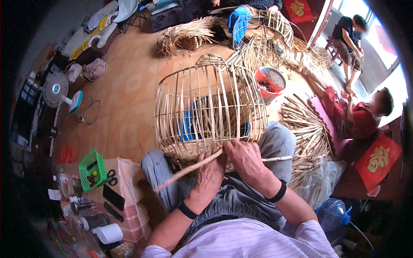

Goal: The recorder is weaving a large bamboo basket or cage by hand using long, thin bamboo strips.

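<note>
A half-woven wicker basket with open upright stakes rests on its side between my knees, its braided edge toward me. My left hand is closed against that edge. A long pale weaving strand runs across its fingers and trails down to the left. My right hand pinches at the same edge, right beside the left one, its fingertips on the weave. Another thin strand sticks out to the right past my right hand. What lies under my fingertips is partly hidden.
Loose cane strips lie fanned on the floor at right, near a seated person in red. A plastic bin stands behind the basket. On the table at left are a green basket, scissors and a phone.
</note>
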`<state>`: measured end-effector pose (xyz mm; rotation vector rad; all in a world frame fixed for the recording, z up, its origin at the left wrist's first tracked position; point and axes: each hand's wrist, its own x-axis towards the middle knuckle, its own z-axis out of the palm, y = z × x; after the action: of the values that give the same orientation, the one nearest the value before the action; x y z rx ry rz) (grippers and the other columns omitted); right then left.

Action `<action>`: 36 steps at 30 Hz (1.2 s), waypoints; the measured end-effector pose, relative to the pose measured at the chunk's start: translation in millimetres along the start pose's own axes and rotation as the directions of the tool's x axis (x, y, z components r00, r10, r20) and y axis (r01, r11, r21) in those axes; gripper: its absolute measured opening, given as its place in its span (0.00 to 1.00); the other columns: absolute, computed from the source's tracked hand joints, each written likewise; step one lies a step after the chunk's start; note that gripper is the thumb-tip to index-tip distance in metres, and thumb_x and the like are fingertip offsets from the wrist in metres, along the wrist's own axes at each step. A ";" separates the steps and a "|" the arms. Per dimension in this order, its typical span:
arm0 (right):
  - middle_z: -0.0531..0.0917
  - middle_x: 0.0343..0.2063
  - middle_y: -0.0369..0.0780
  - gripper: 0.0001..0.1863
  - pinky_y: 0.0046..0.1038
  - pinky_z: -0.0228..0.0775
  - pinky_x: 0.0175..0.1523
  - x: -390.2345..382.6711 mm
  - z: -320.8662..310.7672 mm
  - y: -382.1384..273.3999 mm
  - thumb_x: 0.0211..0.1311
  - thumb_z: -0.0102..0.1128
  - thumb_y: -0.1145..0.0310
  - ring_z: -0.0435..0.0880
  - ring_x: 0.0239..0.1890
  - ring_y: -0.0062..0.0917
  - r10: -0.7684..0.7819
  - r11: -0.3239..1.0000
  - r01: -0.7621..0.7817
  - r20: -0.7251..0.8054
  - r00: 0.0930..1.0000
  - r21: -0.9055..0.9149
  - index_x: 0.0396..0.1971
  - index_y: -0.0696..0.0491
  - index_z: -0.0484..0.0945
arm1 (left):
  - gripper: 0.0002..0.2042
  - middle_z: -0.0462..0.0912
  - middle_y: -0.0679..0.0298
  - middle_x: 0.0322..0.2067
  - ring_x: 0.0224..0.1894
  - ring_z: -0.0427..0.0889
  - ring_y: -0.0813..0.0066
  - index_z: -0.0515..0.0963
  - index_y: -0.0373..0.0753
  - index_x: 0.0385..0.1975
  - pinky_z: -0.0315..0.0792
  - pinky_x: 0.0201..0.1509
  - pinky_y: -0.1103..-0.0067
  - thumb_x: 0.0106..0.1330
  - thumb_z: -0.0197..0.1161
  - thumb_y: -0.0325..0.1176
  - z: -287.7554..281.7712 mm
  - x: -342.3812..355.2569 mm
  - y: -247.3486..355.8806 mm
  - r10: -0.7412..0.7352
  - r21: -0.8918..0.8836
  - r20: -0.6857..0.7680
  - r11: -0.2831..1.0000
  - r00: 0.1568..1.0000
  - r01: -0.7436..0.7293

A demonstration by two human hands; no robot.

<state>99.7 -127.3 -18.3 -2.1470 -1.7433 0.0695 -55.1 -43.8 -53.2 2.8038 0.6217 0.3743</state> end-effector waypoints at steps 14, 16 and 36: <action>0.81 0.43 0.46 0.11 0.41 0.82 0.47 -9.6 7.0 4.2 0.66 0.59 0.67 0.84 0.50 0.41 -0.037 0.999 0.037 0.023 0.999 0.022 0.43 0.57 0.79 | 0.16 0.81 0.49 0.53 0.61 0.78 0.49 0.82 0.29 0.54 0.70 0.72 0.58 0.69 0.58 0.26 11.5 -11.3 -7.0 0.093 0.122 -0.099 0.989 0.991 -0.080; 0.81 0.42 0.46 0.12 0.43 0.82 0.44 -13.5 10.4 11.0 0.64 0.61 0.69 0.85 0.47 0.42 -0.067 0.994 0.070 -0.038 0.997 0.083 0.45 0.57 0.78 | 0.17 0.81 0.48 0.53 0.61 0.78 0.48 0.81 0.29 0.56 0.70 0.73 0.57 0.70 0.57 0.26 7.2 -9.6 -6.3 0.064 0.070 -0.029 0.996 0.998 -0.062; 0.82 0.35 0.52 0.17 0.47 0.77 0.40 -22.9 37.8 5.3 0.61 0.65 0.81 0.84 0.39 0.54 0.191 0.875 -0.025 -0.298 0.935 0.484 0.47 0.57 0.72 | 0.31 0.79 0.51 0.58 0.60 0.82 0.48 0.71 0.38 0.73 0.74 0.69 0.56 0.66 0.57 0.18 -10.1 -13.1 -15.6 0.153 -0.075 -0.088 0.984 0.984 -0.160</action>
<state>89.2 -140.5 -59.5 -1.7672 -1.2480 0.1345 -75.5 -34.0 -50.8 2.7782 0.3932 0.5341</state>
